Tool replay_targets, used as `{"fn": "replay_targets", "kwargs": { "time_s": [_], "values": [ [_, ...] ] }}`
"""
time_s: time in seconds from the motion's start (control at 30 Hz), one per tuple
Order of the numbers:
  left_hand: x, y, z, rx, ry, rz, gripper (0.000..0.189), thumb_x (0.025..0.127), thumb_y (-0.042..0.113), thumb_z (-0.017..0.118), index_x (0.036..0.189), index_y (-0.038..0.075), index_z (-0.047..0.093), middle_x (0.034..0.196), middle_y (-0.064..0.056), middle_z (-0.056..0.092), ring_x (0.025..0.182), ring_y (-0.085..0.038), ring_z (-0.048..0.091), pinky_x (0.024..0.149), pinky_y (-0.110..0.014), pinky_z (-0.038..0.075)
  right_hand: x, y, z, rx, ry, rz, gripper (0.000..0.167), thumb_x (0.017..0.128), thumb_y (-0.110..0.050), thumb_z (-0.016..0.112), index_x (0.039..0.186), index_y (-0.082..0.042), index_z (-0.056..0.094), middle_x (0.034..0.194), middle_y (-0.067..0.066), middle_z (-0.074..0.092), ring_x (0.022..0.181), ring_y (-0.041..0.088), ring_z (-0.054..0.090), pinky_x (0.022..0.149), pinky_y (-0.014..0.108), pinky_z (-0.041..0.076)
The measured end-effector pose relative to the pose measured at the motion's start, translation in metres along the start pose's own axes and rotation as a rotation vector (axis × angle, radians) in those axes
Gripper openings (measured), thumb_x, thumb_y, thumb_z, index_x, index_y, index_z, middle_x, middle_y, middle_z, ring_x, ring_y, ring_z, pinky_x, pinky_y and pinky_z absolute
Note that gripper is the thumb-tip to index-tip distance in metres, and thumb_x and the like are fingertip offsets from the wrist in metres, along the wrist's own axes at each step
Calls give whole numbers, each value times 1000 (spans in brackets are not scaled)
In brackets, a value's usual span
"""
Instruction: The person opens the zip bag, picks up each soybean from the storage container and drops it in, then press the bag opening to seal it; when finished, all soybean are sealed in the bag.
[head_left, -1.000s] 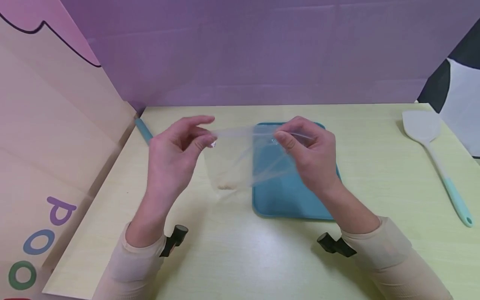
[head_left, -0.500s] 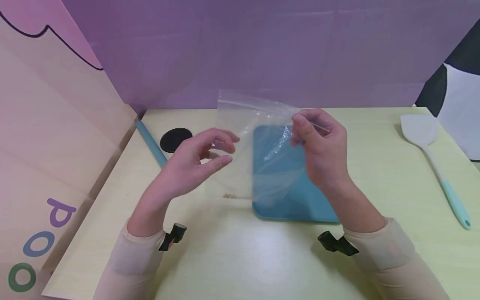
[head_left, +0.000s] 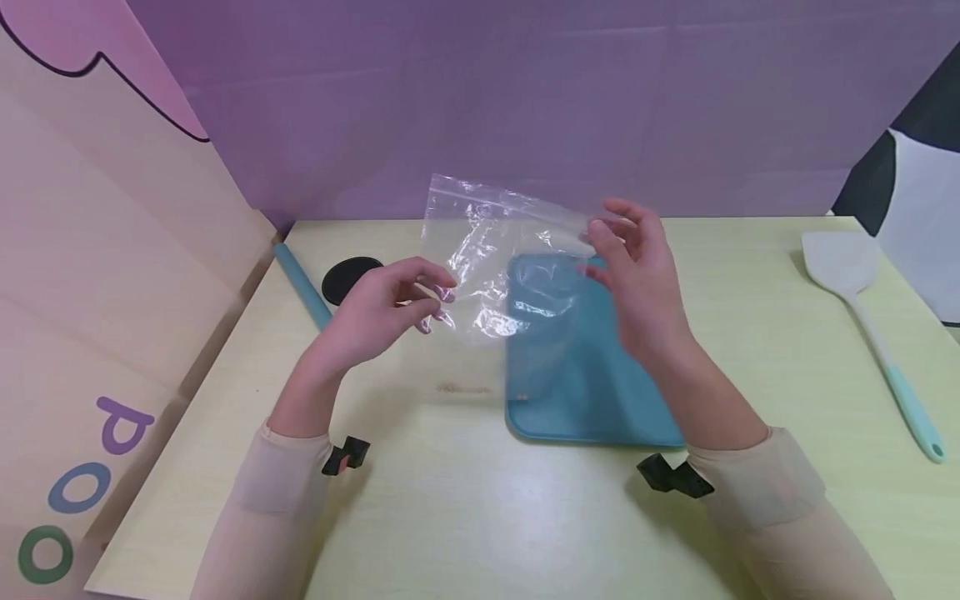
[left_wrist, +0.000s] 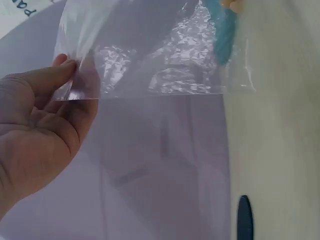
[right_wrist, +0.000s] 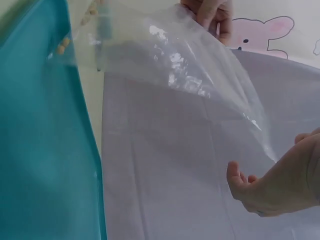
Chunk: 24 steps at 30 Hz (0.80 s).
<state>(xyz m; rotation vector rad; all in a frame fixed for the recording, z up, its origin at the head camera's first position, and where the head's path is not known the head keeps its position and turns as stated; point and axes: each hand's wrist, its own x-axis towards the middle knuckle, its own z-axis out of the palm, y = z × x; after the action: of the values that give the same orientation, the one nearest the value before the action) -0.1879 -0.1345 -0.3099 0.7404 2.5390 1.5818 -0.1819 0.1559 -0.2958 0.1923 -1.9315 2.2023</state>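
A clear zip bag (head_left: 476, 258) hangs between my hands over the table, its zip edge uppermost. Small tan pieces (right_wrist: 64, 44) lie along its bottom. My left hand (head_left: 378, 312) pinches the bag's left side; the left wrist view shows thumb and fingers on the film (left_wrist: 115, 65). At the upper right corner, my right hand (head_left: 645, 279) has its fingers spread loosely, the thumb right by the bag's edge. Through the bag shows part of a blue rimmed tray (head_left: 600, 408) lying on the table.
A white spatula (head_left: 843, 258) with a mint handle lies at the right. On the left are a black oval disc (head_left: 347, 279) and a blue stick-like handle (head_left: 302, 285), partly hidden by my left hand. A purple backdrop (head_left: 525, 100) stands behind the table (head_left: 480, 517).
My left hand went from the bag's top edge down to its left side, and the bag has swung upright. My right fingers, pinching the top corner before, have loosened and spread.
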Motion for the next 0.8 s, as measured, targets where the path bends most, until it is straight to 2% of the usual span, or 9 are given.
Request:
{"fn": "replay_targets", "kwargs": {
  "time_s": [0.13,0.3,0.5,0.63,0.8],
  "values": [
    [5,-17,-6,-29,38,-95,27,97,-5,63,123,2,64,114,-14,67,89,-29,70,73,-35,60,5,2,-7,-23,54,9,42,102,-22,62,139,-12,45,131,7,51,123,22,53,100,39,51],
    [10,-36,-11,-63,48,-194,29,100,-3,57,128,1,62,120,-14,64,90,-29,70,72,-33,59,7,2,-12,17,61,-29,36,102,-19,62,133,-11,48,126,8,53,118,22,56,93,34,52],
    [11,-60,-14,-34,23,-303,32,104,0,49,134,4,59,127,-14,60,86,-27,68,71,-32,57,8,0,-15,13,59,-49,33,101,-19,63,130,-11,50,124,9,54,113,22,58,89,31,54],
    [10,-74,-15,-17,-13,-378,36,104,-2,44,138,1,55,133,-18,57,83,-30,69,72,-31,54,9,0,-17,4,64,-53,33,101,-20,63,131,-10,51,124,10,55,112,23,58,87,29,54],
    [7,-81,-18,14,-52,-415,39,103,-6,40,138,-1,55,135,-18,56,79,-37,69,72,-30,54,10,-1,-19,-3,62,-55,32,101,-21,63,129,-10,52,124,10,55,110,24,59,85,29,55]
  ]
}}
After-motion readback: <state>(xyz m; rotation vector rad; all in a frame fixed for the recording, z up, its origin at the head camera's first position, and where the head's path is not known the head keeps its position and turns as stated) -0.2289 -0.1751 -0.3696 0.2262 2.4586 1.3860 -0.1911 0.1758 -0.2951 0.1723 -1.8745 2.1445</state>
